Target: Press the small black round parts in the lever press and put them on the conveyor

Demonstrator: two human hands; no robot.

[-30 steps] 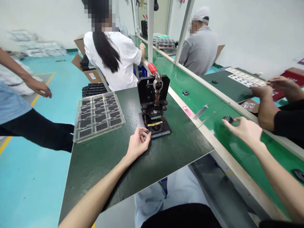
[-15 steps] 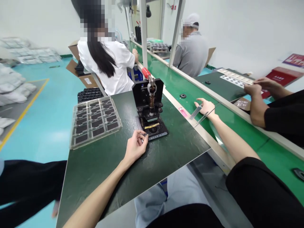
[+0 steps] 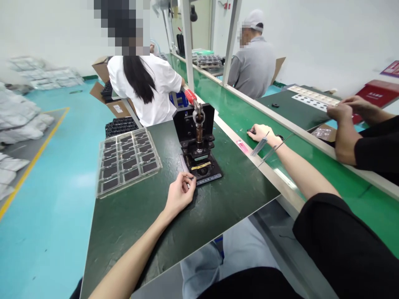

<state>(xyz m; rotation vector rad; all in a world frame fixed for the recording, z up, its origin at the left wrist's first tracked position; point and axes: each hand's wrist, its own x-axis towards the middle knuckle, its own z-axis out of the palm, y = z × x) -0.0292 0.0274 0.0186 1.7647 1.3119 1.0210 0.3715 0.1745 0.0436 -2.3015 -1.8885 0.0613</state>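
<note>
My left hand (image 3: 181, 193) rests on the green table at the front left corner of a black toggle press (image 3: 199, 137). Its fingers are pinched together, and whatever they hold is too small to make out. A yellow strip (image 3: 201, 166) lies across the press base. Over the green conveyor belt (image 3: 233, 110), my right hand (image 3: 263, 135) has its fingertips closed on a black ring-shaped part (image 3: 251, 131). Thin grey strips (image 3: 259, 146) stand at the belt's near rail, beside my right wrist.
Left of the press sits a clear compartment tray (image 3: 129, 160) with dark flat pieces. A pink item (image 3: 242, 146) lies on the belt's rail (image 3: 229, 132). One co-worker sits ahead, another across the belt; a third person's hands (image 3: 346, 110) work at the right over a white strip sheet (image 3: 310, 101).
My right hand has reached farther over the belt, and its fingers have closed on the black ring. My left hand stays pinched beside the press. The person at the left edge has mostly left view.
</note>
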